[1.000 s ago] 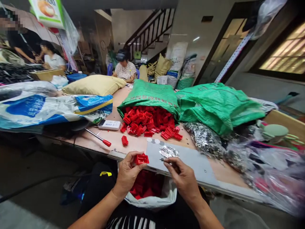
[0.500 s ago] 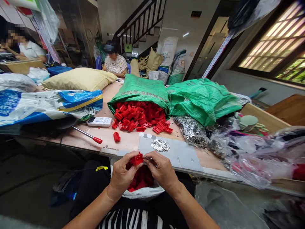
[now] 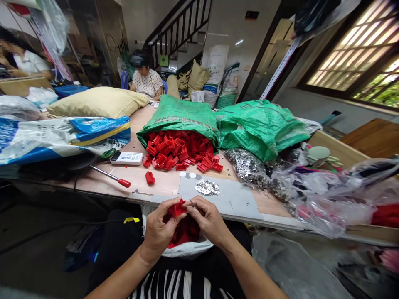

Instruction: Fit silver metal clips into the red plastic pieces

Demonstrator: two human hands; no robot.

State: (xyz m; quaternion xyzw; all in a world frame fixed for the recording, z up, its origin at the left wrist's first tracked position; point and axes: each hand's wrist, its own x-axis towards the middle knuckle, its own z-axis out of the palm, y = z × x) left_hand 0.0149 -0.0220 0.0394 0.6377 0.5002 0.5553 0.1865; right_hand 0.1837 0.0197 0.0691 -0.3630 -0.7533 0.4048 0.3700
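My left hand [image 3: 158, 228] is closed on a red plastic part [image 3: 177, 207], held upright between thumb and fingers. Close against its right side, my right hand [image 3: 207, 218] pinches a small thin metal piece [image 3: 192, 203], mostly covered by the fingertips. Below both hands, an open white sack [image 3: 190, 252] on my lap holds more red parts. Just beyond, a pile of small shiny metal pieces [image 3: 207, 187] lies on a grey sheet [image 3: 240, 199]. One loose red part [image 3: 150, 178] rests on the table to the left.
A green sack [image 3: 183, 114] spills many red parts [image 3: 174, 151] onto the table. Left of it lie a white box-shaped device [image 3: 127, 158] and a red-handled metal rod [image 3: 124, 182]. Bags of metal pieces [image 3: 249, 166] stand at right. A person [image 3: 148, 81] sits across the table.
The view has shifted slightly. My right fingertips have moved a little at the red part's right edge, and the thin metal piece shows above them. My left hand keeps its hold.
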